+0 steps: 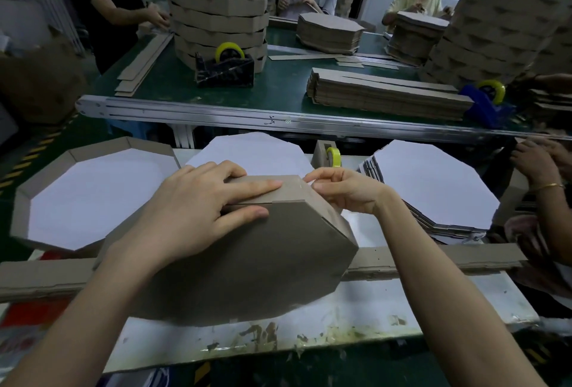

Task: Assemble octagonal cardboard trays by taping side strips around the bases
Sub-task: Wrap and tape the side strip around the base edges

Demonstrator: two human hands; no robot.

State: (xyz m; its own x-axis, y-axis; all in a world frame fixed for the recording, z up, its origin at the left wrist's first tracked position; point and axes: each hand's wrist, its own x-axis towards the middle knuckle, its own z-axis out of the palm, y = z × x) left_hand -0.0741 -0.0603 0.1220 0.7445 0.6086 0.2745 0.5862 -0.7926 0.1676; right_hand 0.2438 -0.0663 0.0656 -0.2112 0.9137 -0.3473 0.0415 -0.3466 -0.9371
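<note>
tray [263,256] stood tilted on worktop [402,309], brown base toward me | left hand [198,210] flat, fingers straight, pressing side strip [294,193] | right hand [343,191] pinched tape [310,183] at the strip's corner | I judged the cardboard light, thin, easily dented: hold the rim, not the middle

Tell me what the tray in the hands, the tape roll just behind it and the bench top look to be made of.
Held tray: brown cardboard, matte and unprinted; cut edges and folded corners show.
Tape roll: glossy, yellowish, likely clear plastic packing tape.
Bench top: smooth white sheet, worn and stained at the front edge; material unclear, perhaps painted board.
</note>
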